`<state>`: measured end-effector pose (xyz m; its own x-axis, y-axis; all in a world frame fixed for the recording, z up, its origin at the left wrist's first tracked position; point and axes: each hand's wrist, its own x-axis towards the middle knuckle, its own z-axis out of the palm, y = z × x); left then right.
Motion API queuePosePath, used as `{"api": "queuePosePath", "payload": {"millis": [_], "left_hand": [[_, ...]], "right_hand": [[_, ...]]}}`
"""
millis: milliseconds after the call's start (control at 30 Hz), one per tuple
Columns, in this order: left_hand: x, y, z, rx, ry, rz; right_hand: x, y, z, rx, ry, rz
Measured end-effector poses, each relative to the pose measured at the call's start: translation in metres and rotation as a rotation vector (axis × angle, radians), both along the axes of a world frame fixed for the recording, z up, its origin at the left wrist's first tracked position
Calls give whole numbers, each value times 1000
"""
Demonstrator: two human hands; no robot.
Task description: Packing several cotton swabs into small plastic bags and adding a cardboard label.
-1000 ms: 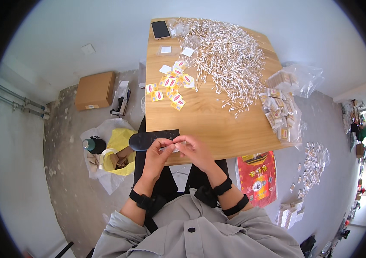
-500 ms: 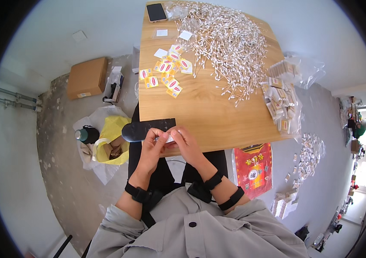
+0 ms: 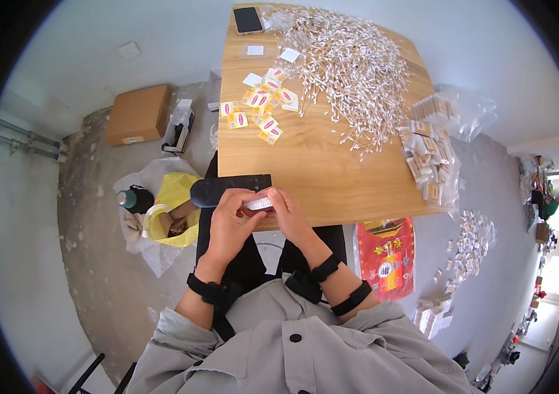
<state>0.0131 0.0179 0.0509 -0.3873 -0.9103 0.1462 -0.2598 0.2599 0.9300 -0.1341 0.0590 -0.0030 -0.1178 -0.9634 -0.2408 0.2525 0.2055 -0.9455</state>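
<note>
Just over the table's near edge, both hands hold a small white pack of cotton swabs (image 3: 258, 203), its rounded white tips side by side. My left hand (image 3: 229, 220) closes on one end with thumb and fingers. At the other end my right hand (image 3: 289, 211) grips with its fingertips. Beneath the hands a black board with a rounded end (image 3: 228, 190) sticks out past the table's left edge. Yellow and white printed cards (image 3: 263, 102) lie scattered farther up the table. Beyond them spreads a big heap of loose cotton swabs (image 3: 351, 72).
Finished-looking small packs (image 3: 427, 154) fill a clear plastic bag at the table's right edge. A phone (image 3: 248, 20) lies at the far left corner. On the floor are a cardboard box (image 3: 138, 115), a yellow bag (image 3: 184, 187), a red printed sack (image 3: 385, 259) and more packs (image 3: 466, 253).
The pack has tilted up between my hands, so its row of swab tips shows more. My left hand has shifted its grip around it. The whole view has moved slightly.
</note>
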Motion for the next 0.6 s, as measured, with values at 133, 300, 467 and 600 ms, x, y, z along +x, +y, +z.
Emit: {"api": "queuePosePath", "payload": {"millis": [133,300,467,600], "left_hand": [[3,-2,-9,-51,-83,9],[5,-1,-7,-8,-158,-9],[-3,-2,-8,42,-38,11],[0,-12,-28,180,9,31]], "right_hand": [[2,0,5,10,-46,-11],[4,0,4,-3,27,-19],[0,-1,-4,-93,259,-30],[2,-4,-10,-12,109,-42]]}}
